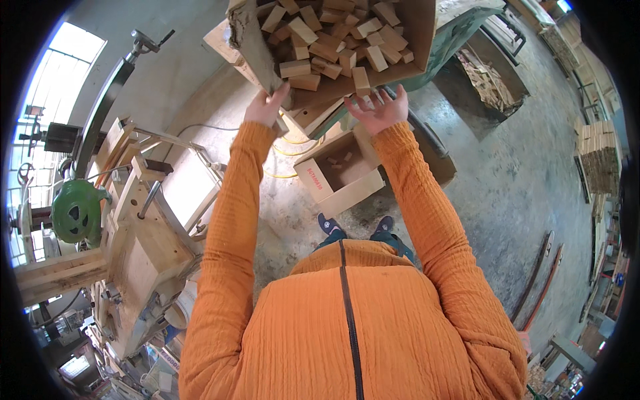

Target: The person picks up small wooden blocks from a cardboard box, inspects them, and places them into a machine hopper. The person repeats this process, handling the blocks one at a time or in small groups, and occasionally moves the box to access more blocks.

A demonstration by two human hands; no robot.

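Note:
A cardboard box [427, 40] full of small wooden blocks [327, 47] stands in front of me. My left hand [265, 108] is at the near end of its left wall, thumb on the inner side and the other fingers partly hidden at the outside; it appears to grip the box there. My right hand [380, 111] is by the near edge, palm up with fingers spread and nothing held. Just beyond its fingertips, one wooden block [361, 81] leans at the near edge of the box.
A smaller cardboard box [360, 188] with a few wood pieces sits on the floor ahead of my feet. Wooden machinery with a green housing [79, 211] stands at left. A scrap bin [490, 77] and stacked boards [598, 157] are at right. A yellow cable [283, 176] crosses the floor.

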